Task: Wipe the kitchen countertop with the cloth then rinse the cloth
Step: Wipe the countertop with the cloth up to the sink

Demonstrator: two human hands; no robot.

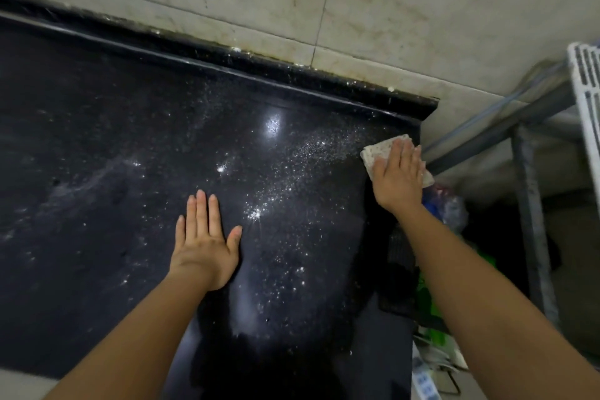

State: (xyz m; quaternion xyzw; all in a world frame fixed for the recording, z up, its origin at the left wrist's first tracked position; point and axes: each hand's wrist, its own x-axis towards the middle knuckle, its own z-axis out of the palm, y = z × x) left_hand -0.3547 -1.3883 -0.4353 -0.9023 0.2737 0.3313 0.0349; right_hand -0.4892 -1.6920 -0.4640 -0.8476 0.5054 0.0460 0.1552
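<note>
Currently: cloth at the far right corner of the worktop, under my right hand.

Item one, the cloth: pale, speckled, lying flat on the black worktop at its right edge, near the raised back lip. Item two, my right hand: palm down on the cloth, fingers straight and close together, pressing rather than gripping. Item three, my left hand: well apart from the cloth, palm flat on the bare worktop, fingers straight, thumb spread, holding nothing. Item four, white specks and smears scattered across the worktop between the two hands. Item five, stained wall tiles behind the lip. Item six, a grey metal frame beside the worktop's right edge, with a white slatted panel at the picture's border.
</note>
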